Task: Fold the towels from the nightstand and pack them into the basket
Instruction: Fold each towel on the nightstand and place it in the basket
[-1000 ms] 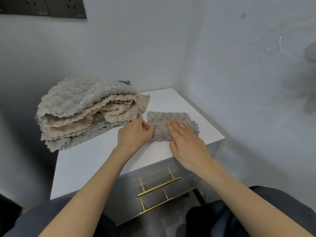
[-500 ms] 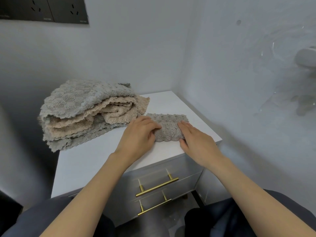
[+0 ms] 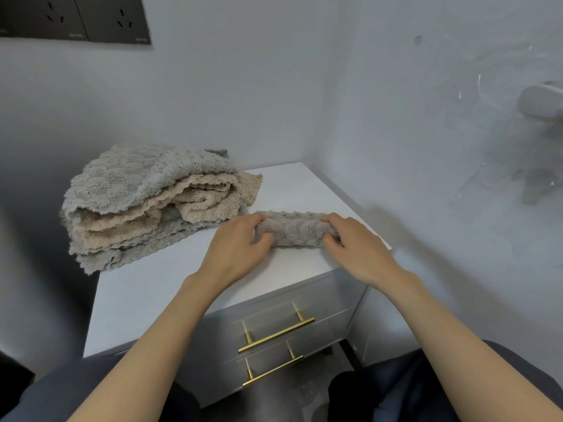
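my left hand (image 3: 240, 239) gripped the left end of the small grey towel (image 3: 295, 231), fingers (image 3: 254, 219) curled over its far edge and thumb tucked in against the near side. my right hand (image 3: 353, 245) gripped the right end the same way, fingers bent over the top and thumb pressed in from the near side. between my hands the towel was bunched into a narrow strip running left to right. it lay on the top of the white nightstand (image 3: 146, 287), close to its near right corner.

to the left and farther back lay the pile of towels (image 3: 146, 202), grey and beige layers loosely stacked, with its left edge hanging a little past the nightstand's left side. a beige corner of the pile reached close to the strip's left end; i could not tell whether they touched.

on the nightstand's near face two gold bar handles (image 3: 275, 335) sat one above the other. dark wall sockets (image 3: 91, 16) were set high on the far wall at the left. my legs in dark trousers (image 3: 426, 388) showed along the bottom.
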`<state>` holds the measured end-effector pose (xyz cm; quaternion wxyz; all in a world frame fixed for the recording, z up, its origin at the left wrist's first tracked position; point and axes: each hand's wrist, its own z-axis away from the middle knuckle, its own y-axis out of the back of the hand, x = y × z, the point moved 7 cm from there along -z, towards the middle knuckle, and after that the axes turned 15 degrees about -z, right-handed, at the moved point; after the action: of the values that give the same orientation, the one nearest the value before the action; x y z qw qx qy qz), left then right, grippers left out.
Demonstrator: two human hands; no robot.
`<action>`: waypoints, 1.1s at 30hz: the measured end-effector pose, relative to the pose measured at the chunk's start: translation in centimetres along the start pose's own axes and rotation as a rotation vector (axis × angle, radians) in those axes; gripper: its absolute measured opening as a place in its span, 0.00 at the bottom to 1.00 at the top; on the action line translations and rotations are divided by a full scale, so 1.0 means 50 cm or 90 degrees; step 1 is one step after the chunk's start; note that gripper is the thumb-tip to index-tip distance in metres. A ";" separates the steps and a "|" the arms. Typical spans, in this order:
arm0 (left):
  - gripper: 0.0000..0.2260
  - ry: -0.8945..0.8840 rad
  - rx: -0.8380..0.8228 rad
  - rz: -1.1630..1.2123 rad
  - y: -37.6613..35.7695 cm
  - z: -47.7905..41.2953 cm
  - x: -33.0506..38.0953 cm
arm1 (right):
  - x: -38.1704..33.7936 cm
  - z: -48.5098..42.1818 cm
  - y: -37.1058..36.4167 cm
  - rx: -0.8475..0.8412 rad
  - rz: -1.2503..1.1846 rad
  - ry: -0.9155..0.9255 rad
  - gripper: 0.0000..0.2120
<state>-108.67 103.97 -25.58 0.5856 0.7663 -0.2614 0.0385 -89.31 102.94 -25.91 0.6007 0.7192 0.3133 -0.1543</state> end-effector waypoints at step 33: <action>0.13 0.158 -0.119 0.172 -0.044 -0.008 -0.038 | -0.004 -0.032 -0.021 0.007 -0.105 -0.134 0.15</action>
<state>-109.22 105.42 -28.08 0.6716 0.6559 -0.2899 0.1862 -90.38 104.53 -26.25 0.6116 0.6740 0.3061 -0.2792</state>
